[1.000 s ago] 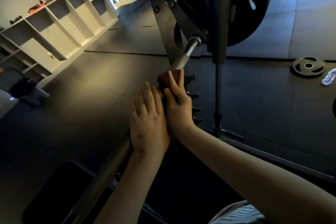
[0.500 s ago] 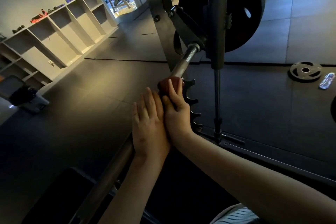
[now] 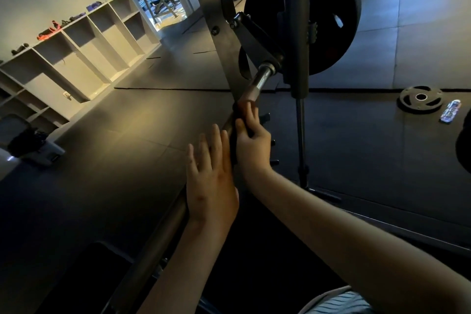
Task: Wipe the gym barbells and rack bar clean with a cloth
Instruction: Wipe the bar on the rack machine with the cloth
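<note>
A steel barbell (image 3: pixel 158 245) runs diagonally from the lower left up to the rack, where it carries a big black plate (image 3: pixel 328 20). A reddish-brown cloth (image 3: pixel 251 93) is wrapped round the bar just below the shiny collar. My right hand (image 3: pixel 251 140) grips the cloth against the bar, its fingers curled over it. My left hand (image 3: pixel 211 181) lies on the bar just below, with straight fingers. Much of the cloth is hidden under my right hand.
The grey rack upright (image 3: pixel 216 20) stands right behind the cloth. A vertical guide rod (image 3: pixel 302 135) rises to the right. A small plate (image 3: pixel 420 99) and a plastic bottle (image 3: pixel 451 111) lie on the floor mat. Cubby shelves (image 3: pixel 76 58) line the left wall.
My right hand has slid the cloth farther up the bar towards the plate. My left hand stays lower, so the two hands are now staggered instead of side by side.
</note>
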